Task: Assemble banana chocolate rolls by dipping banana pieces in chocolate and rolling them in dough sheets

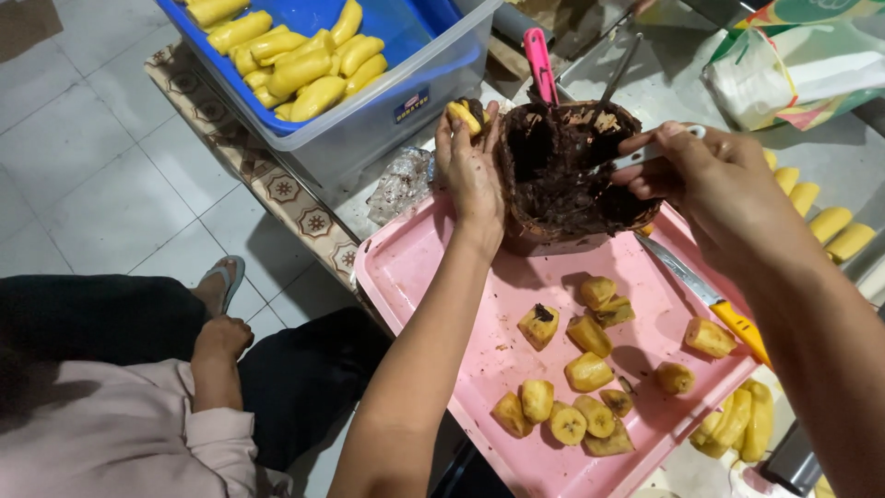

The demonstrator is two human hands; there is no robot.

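Over the pink tray (415, 267), the person's two hands are busy at a round brown bowl (516, 221) full of dark, sticky chocolate-looking paste (562, 175). The left hand (470, 171) is curled around a small yellow banana piece (463, 117), pinched at the fingertips and held against the bowl's rim. The right hand (710, 180) is closed around a white-handled tool (659, 148), most likely a spoon or small spreader, with its tip dipped down in the paste. How much paste is on the tip cannot be seen.

It looks like the filling step: paste is being scooped so it can go onto the piece in the left hand. The next move would call for lifting a small dab, bringing it across to the banana piece, and pressing it on gently so the soft fruit does not break.

Cut banana chunks (572, 397) lie on the tray below the bowl, and one chunk (539, 325) has a dark spot on it. A knife with a yellow handle (710, 300) rests on the tray's right side. Whole peeled bananas (295, 55) sit in a blue tub (396, 111) at the top, and more bananas (820, 217) lie on the table at the right. A pink handle (539, 65) sticks up behind the bowl.

Another person sits at the left, with a hand (221, 337) resting on a knee.
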